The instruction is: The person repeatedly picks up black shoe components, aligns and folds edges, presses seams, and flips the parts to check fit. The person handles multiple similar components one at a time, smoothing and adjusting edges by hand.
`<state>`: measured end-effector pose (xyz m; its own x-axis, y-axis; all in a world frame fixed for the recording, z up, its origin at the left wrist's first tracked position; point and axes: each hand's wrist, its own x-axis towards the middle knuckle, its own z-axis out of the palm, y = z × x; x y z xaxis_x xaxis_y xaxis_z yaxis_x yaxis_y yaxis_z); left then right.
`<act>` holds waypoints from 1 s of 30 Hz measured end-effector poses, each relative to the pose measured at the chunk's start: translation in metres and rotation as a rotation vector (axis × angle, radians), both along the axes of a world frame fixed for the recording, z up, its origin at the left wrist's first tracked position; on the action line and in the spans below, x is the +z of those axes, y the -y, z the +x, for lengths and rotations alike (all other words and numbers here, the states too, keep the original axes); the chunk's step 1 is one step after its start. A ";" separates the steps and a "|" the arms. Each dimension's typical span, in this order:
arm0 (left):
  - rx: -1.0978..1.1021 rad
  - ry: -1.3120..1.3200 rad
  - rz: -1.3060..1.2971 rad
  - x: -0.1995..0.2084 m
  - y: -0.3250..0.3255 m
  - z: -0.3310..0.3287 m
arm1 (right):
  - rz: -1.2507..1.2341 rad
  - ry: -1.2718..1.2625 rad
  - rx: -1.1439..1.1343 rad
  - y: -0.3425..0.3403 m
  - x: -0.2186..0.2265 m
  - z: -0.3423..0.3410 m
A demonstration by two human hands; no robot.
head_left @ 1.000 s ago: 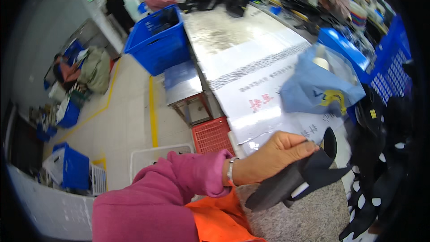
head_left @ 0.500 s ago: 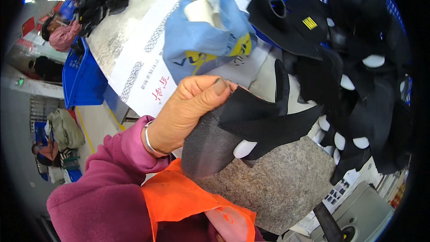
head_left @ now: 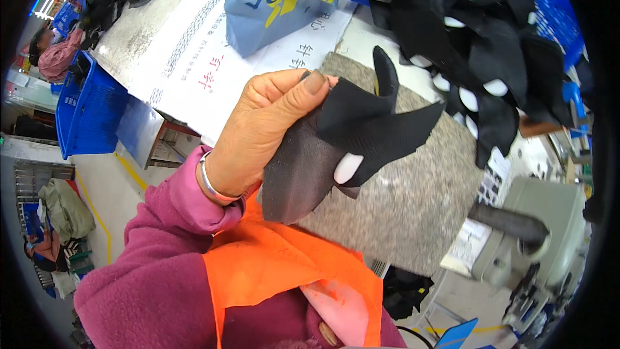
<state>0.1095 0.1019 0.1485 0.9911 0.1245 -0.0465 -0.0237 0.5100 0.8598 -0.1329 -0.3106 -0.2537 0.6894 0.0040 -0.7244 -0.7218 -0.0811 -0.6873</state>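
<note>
Left hand [head_left: 268, 113] pinches a black fabric piece [head_left: 368, 126] with a white oval patch [head_left: 349, 168] by its upper edge, above the speckled grey bench [head_left: 413, 200] — right hand out of sight — apparently a handling step, where moving it calls for a steady pinch

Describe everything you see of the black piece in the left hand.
The black piece looks like soft fabric: a curved, greyer panel at lower left, a dark flap pointing right, a narrow strip curling up, and a white oval. The left hand pinches its upper-left edge, thumb in front, partly over the grey slab.
</note>
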 end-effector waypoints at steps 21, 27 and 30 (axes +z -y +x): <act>-0.181 0.158 0.230 -0.010 0.026 -0.145 | -0.063 1.203 0.386 -0.167 0.381 0.132; -0.090 0.204 0.274 -0.021 0.019 -0.147 | -0.341 1.510 0.611 -0.193 0.392 0.130; -0.099 0.170 0.213 -0.022 0.018 -0.145 | -0.335 1.548 0.578 -0.198 0.390 0.132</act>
<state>-0.0350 0.0835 0.1264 0.9903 0.0164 0.1379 -0.1357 0.3250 0.9359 -0.0009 -0.1122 0.1360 0.6662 0.4895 0.5626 0.7415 -0.3541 -0.5699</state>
